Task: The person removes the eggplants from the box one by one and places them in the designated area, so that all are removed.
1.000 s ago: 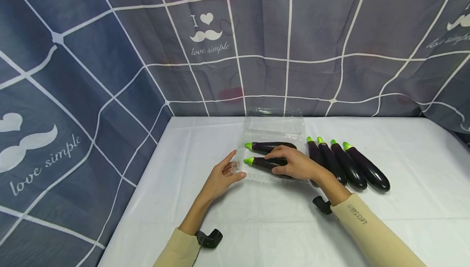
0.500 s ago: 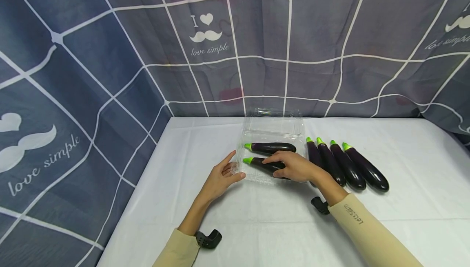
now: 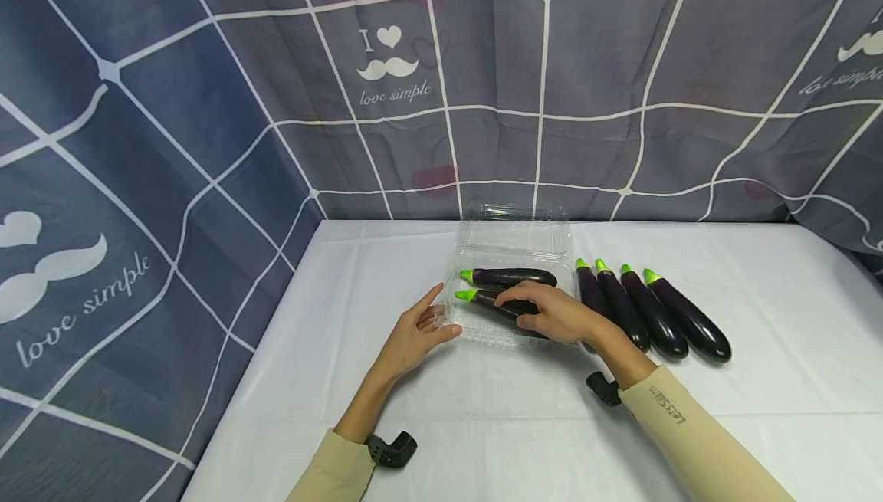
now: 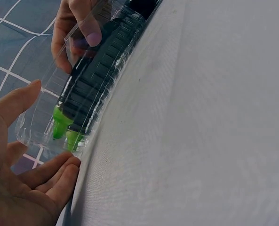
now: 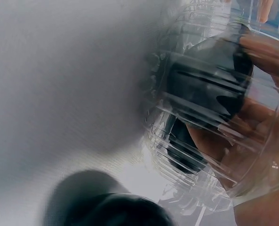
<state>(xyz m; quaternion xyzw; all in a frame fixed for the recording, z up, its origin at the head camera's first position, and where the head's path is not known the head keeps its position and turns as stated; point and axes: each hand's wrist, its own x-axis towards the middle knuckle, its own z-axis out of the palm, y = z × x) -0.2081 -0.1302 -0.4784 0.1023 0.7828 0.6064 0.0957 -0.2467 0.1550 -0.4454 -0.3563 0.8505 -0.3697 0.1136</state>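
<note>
A clear plastic clamshell box (image 3: 513, 245) lies open on the white table, with two dark purple eggplants inside. My right hand (image 3: 548, 312) grips the nearer eggplant (image 3: 483, 300), which sits close against the farther one (image 3: 510, 277). My left hand (image 3: 414, 333) rests with straight fingers against the box's left front corner (image 4: 31, 127). The left wrist view shows both green stems (image 4: 64, 127) through the plastic wall. In the right wrist view, the dark eggplant (image 5: 210, 89) shows blurred behind the ribbed box wall, fingers (image 5: 252, 117) around it.
Several more eggplants (image 3: 651, 310) lie side by side on the table just right of the box. A blue checked cloth (image 3: 207, 103) hangs behind and to the left. The white table (image 3: 483, 425) has open surface in front of the box.
My right hand has nudged the nearer eggplant slightly back, closer to the farther one. The left hand has stayed at the box corner.
</note>
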